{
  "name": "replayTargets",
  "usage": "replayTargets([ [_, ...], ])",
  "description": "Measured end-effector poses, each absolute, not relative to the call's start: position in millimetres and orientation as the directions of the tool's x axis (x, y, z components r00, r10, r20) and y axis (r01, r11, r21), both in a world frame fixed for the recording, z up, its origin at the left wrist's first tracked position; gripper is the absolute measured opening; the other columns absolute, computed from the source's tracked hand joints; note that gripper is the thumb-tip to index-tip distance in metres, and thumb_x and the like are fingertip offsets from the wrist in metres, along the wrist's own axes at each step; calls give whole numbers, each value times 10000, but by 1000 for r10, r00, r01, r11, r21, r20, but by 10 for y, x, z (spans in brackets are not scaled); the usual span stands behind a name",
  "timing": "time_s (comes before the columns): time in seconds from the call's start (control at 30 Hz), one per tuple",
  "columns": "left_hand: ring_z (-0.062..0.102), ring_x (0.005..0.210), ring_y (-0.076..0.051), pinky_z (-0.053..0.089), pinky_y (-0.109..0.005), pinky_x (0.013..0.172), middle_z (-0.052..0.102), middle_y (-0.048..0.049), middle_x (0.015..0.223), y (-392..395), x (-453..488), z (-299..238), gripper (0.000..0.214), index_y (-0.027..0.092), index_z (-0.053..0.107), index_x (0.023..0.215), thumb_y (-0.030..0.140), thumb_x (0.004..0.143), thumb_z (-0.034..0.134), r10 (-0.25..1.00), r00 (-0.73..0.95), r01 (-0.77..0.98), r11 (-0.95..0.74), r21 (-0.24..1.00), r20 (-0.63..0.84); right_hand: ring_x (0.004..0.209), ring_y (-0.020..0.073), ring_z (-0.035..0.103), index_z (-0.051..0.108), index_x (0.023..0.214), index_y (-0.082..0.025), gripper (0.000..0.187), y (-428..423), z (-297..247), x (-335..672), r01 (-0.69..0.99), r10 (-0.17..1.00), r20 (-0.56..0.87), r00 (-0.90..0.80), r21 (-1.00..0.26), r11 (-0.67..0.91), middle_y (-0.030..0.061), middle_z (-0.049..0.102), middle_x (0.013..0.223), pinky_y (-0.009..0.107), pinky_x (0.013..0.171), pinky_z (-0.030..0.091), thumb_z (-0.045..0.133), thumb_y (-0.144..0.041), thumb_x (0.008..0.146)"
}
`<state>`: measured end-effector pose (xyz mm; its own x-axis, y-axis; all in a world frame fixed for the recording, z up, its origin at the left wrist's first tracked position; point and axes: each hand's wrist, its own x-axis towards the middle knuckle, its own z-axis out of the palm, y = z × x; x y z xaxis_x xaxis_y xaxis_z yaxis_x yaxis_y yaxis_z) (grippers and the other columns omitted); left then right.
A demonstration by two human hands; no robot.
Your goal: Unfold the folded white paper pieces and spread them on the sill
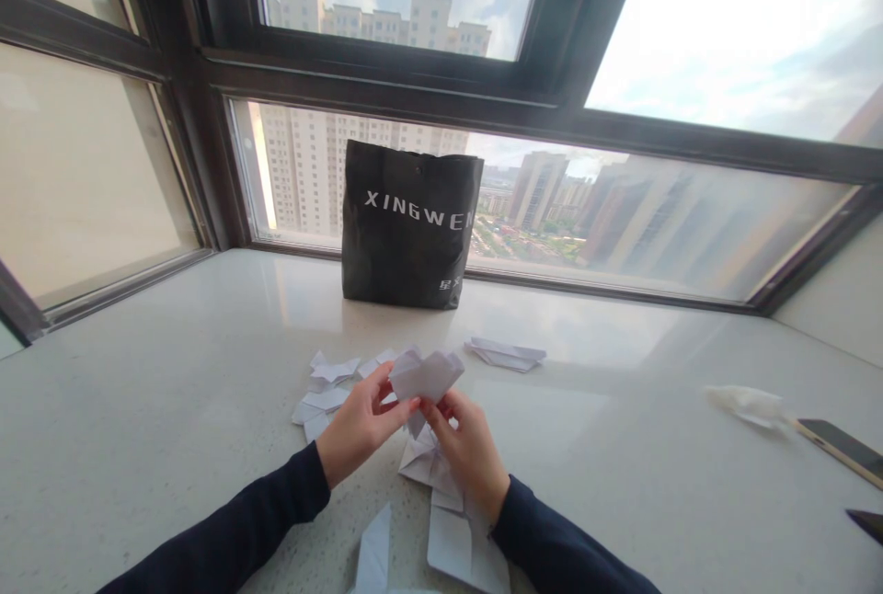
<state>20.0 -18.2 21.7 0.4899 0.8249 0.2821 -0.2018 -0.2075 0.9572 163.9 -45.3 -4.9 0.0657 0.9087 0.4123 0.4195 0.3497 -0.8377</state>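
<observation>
A folded white paper piece (426,377) is held up between my two hands, above the sill. My left hand (362,424) pinches its left side, thumb toward the lower edge. From the right, my right hand (469,447) grips the bottom with thumb and fingers. Just behind my left hand lies a group of folded white papers (324,401). More folded papers (420,461) sit under and beside my right hand, partly hidden by it. Nearer to me are a pointed paper strip (374,553) and a flat folded paper (450,543).
A black bag (412,235) with white lettering stands against the window. A small stack of folded paper (507,354) lies to its front right. Far right are a crumpled white tissue or wrapper (751,405), a phone (845,447) and a dark pointed object (867,523).
</observation>
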Motion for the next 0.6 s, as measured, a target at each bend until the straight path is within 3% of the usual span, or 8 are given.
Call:
replayTargets([
  [0.1, 558, 885, -243, 426, -327, 813, 613, -73, 909, -173, 221, 192, 228, 125, 543, 934, 280, 769, 567, 847, 427, -170, -268, 948, 316, 519, 125, 436, 592, 697, -163, 239, -464, -69, 1626, 425, 902, 429, 54, -827, 368, -3, 541, 583, 227, 482, 358, 512, -362, 802],
  [0.2, 563, 868, -238, 428, -321, 814, 615, -69, 909, -155, 214, 170, 215, 124, 558, 931, 273, 775, 560, 851, 400, -158, -301, 940, 340, 568, 123, 480, 536, 862, -186, 184, -479, -56, 1615, 373, 866, 471, 168, -844, 386, -12, 542, 681, 227, 518, 405, 570, -336, 761],
  [0.3, 559, 882, -238, 443, -314, 793, 610, -77, 921, -163, 195, 153, 189, 122, 562, 934, 251, 798, 537, 840, 418, -130, -322, 938, 346, 613, 121, 519, 413, 1090, -213, 462, -483, 9, 1631, 243, 852, 459, 250, -882, 404, -5, 552, 813, 227, 529, 436, 636, -325, 702],
  [0.37, 545, 916, -239, 443, -314, 801, 597, -84, 957, -190, 191, 142, 177, 127, 563, 952, 230, 818, 512, 815, 453, -114, -348, 931, 360, 578, 115, 518, 465, 1034, -195, 385, -478, 70, 1653, 151, 892, 413, 183, -908, 390, -2, 567, 781, 218, 489, 428, 624, -340, 715],
  [0.43, 531, 944, -235, 430, -321, 831, 581, -85, 987, -226, 200, 138, 179, 137, 546, 986, 222, 837, 494, 803, 457, -109, -377, 920, 383, 498, 101, 484, 535, 829, -172, 229, -478, 129, 1669, 95, 922, 366, 125, -930, 356, -23, 544, 643, 207, 432, 397, 603, -368, 733],
  [0.5, 510, 983, -234, 400, -333, 876, 557, -88, 1040, -257, 215, 144, 240, 151, 500, 1058, 240, 836, 525, 805, 428, -116, -403, 908, 411, 437, 85, 440, 526, 700, -171, 230, -492, 177, 1670, 69, 930, 344, 129, -939, 338, -46, 492, 552, 199, 390, 365, 601, -385, 735],
  [0.6, 530, 934, -231, 427, -328, 833, 562, -87, 1022, -280, 233, 168, 402, 158, 456, 1099, 336, 782, 628, 782, 501, -183, -323, 928, 371, 415, 78, 425, 513, 707, -179, 221, -540, 218, 1644, 25, 931, 340, 129, -940, 340, -56, 476, 543, 193, 366, 350, 604, -378, 738],
])
